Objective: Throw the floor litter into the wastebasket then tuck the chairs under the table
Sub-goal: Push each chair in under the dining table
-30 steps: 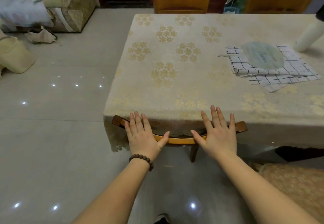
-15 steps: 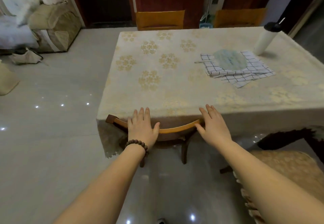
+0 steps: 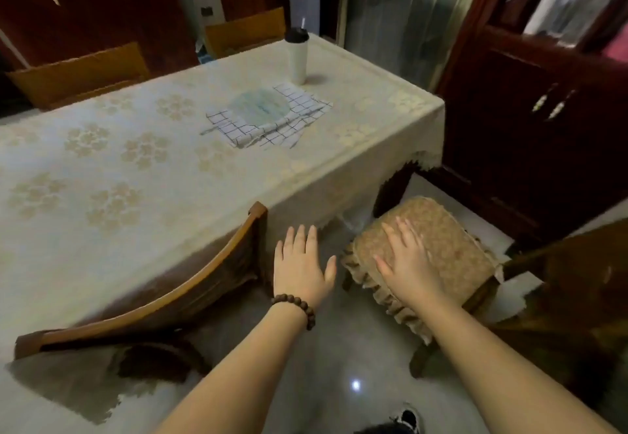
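A wooden chair (image 3: 176, 301) sits tucked against the table (image 3: 142, 175), its curved backrest touching the cream flowered tablecloth. To its right a second chair with a brown ruffled seat cushion (image 3: 438, 246) stands out from the table, its dark backrest (image 3: 574, 280) at the right. My left hand (image 3: 300, 268), with a bead bracelet on the wrist, hovers open over the floor between the two chairs. My right hand (image 3: 409, 260) is open, fingers spread, above the cushion's near-left part; whether it touches I cannot tell. No litter or wastebasket is in view.
On the table lie a checked cloth (image 3: 272, 120) with a round pale mat on it and a white tumbler (image 3: 296, 56). Two more chairs (image 3: 81, 73) stand at the far side. A dark wooden cabinet (image 3: 530, 120) lines the right, close to the pulled-out chair.
Both hands have come off the first chair's backrest and swung right. My view has turned right, bringing the cushioned chair into sight; my right hand now hangs over its seat.
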